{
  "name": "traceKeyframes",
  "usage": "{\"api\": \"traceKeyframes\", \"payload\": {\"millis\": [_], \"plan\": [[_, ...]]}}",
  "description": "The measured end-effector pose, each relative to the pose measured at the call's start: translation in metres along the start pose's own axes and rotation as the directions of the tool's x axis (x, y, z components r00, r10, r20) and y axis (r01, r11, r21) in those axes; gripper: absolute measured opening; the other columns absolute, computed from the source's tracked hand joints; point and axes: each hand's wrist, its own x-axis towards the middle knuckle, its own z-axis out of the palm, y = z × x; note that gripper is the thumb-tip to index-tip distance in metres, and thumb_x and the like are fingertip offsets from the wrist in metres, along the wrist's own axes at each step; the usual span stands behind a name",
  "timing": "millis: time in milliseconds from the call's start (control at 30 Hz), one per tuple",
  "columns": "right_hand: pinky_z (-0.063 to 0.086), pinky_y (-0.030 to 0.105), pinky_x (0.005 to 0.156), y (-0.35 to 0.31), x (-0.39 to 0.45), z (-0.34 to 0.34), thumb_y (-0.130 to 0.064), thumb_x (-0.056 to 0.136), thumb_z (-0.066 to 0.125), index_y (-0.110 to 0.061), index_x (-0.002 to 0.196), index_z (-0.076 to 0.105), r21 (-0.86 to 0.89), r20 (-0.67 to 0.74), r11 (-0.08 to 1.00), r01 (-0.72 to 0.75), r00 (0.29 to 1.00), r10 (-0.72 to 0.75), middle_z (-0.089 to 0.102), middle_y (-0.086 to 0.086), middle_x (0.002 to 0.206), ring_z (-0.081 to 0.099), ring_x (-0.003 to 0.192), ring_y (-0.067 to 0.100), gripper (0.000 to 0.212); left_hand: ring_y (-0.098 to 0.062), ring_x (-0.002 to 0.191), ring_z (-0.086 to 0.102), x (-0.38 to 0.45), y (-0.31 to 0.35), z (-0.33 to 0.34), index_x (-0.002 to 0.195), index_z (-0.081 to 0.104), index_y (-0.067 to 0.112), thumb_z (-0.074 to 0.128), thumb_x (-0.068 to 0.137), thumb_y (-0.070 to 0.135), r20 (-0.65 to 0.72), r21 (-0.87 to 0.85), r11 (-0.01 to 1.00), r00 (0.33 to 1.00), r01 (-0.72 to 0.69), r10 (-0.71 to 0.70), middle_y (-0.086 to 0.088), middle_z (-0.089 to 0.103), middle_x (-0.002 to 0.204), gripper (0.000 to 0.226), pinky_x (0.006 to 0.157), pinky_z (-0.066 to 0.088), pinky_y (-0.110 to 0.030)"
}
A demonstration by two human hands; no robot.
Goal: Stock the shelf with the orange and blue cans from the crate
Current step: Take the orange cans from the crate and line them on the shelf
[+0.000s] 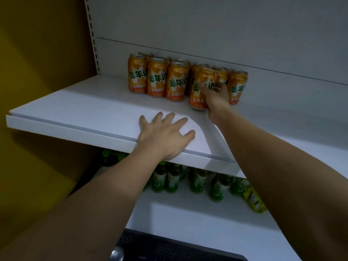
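Orange can (200, 87) gripped by right hand (214, 97) on shelf (94, 113).

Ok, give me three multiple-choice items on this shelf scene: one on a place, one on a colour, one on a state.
1. Where does the left hand rest?
A. flat on the white shelf board's front edge
B. on a can
C. in the crate

2. What colour are the plastic bottles on the lower shelf?
A. blue
B. green
C. red

3. What is the right hand doing?
A. hanging idle
B. pressing the back wall
C. gripping an orange drink can at the front of the row

Answers: 1 A, its fingers are spread on the board. 2 B, green bodies and caps show under the board. 3 C, its fingers wrap round the can's side.
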Motion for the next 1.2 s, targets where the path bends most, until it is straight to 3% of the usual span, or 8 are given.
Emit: {"api": "traceKeyframes", "payload": {"millis": [267, 367, 600, 733, 800, 900, 1067, 1200], "plan": [[0.039, 0.041, 0.112, 0.02, 0.02, 0.028, -0.041, 0.089, 0.068, -0.024, 0.15, 0.035, -0.091, -0.029, 0.988, 0.125, 0.991, -0.128, 0.037, 0.001, 0.153, 0.041, 0.136, 0.022, 0.072, -0.024, 0.15, 0.006, -0.001, 0.001, 0.001, 0.152, 0.01, 0.047, 0.011, 0.092, 0.068, -0.015, 0.0, 1.0, 1.0, 0.002, -0.002, 0.007, 0.008, 0.164, 0.064, 0.114, 0.007, -0.063], [0.039, 0.043, 0.112, 0.024, 0.02, 0.029, -0.041, 0.089, 0.068, -0.02, 0.148, 0.038, -0.15, -0.044, 0.975, 0.162, 0.984, -0.17, 0.043, 0.002, 0.149, 0.044, 0.134, 0.022, 0.069, -0.024, 0.15, 0.006, -0.002, 0.001, 0.0, 0.152, 0.01, 0.047, 0.012, 0.092, 0.068, -0.011, -0.004, 1.0, 1.0, 0.003, -0.003, 0.008, 0.008, 0.164, 0.063, 0.114, 0.006, -0.063], [0.037, 0.031, 0.107, 0.022, 0.013, 0.029, -0.032, 0.093, 0.065, -0.011, 0.145, 0.04, -0.245, -0.065, 0.956, 0.164, 0.981, -0.185, 0.047, 0.006, 0.145, 0.046, 0.132, 0.023, 0.061, -0.023, 0.15, 0.007, -0.003, 0.001, -0.001, 0.152, 0.013, 0.046, 0.013, 0.092, 0.068, -0.016, -0.012, 1.0, 1.0, 0.013, -0.013, 0.007, 0.011, 0.163, 0.064, 0.113, 0.007, -0.062], [0.039, 0.026, 0.1, 0.016, -0.002, 0.024, -0.021, 0.092, 0.066, -0.01, 0.141, 0.041, -0.271, -0.037, 0.96, 0.07, 0.996, -0.083, 0.051, 0.007, 0.142, 0.049, 0.13, 0.023, 0.057, -0.023, 0.149, 0.011, -0.004, 0.002, -0.002, 0.151, 0.018, 0.045, 0.016, 0.091, 0.069, -0.037, -0.021, 1.0, 0.999, 0.013, -0.014, 0.006, 0.015, 0.162, 0.065, 0.112, 0.009, -0.062], [0.04, 0.033, 0.107, 0.01, -0.015, 0.017, -0.02, 0.088, 0.071, -0.008, 0.14, 0.041, -0.264, -0.032, 0.964, 0.027, 0.999, -0.037, 0.051, 0.008, 0.142, 0.049, 0.131, 0.025, 0.062, -0.023, 0.148, 0.014, -0.004, 0.001, -0.002, 0.15, 0.021, 0.045, 0.017, 0.09, 0.07, -0.052, -0.038, 0.999, 0.999, 0.012, -0.014, 0.007, 0.018, 0.162, 0.065, 0.112, 0.011, -0.061], [0.044, 0.039, 0.103, -0.001, -0.046, 0.001, -0.018, 0.086, 0.073, -0.004, 0.139, 0.039, -0.265, -0.008, 0.963, -0.054, 0.999, 0.054, 0.05, 0.013, 0.139, 0.051, 0.125, 0.028, 0.065, -0.022, 0.146, 0.018, -0.006, 0.001, -0.004, 0.15, 0.025, 0.043, 0.019, 0.089, 0.071, -0.054, -0.055, 0.998, 0.998, 0.014, -0.017, 0.007, 0.021, 0.16, 0.067, 0.112, 0.012, -0.062], [0.043, 0.034, 0.089, -0.028, -0.114, -0.036, -0.025, 0.093, 0.065, -0.001, 0.135, 0.043, -0.492, 0.034, 0.861, -0.127, 0.986, 0.165, 0.05, 0.016, 0.134, 0.051, 0.121, 0.031, 0.053, -0.019, 0.145, 0.023, -0.016, -0.002, -0.014, 0.148, 0.034, 0.039, 0.027, 0.098, 0.054, -0.012, -0.206, 0.978, 0.999, 0.037, -0.04, 0.007, 0.027, 0.159, 0.053, 0.117, 0.008, -0.057], [0.047, 0.04, 0.092, -0.05, -0.158, -0.057, -0.032, 0.095, 0.06, 0.0, 0.128, 0.05, -0.649, 0.143, 0.756, -0.079, 0.964, 0.223, 0.055, 0.013, 0.114, 0.056, 0.107, 0.03, 0.047, -0.024, 0.14, 0.034, -0.037, 0.004, -0.025, 0.143, 0.045, 0.034, 0.036, 0.098, 0.043, 0.055, -0.322, 0.94, 0.993, 0.114, -0.102, 0.004, 0.037, 0.155, 0.046, 0.118, 0.014, -0.051]]}}
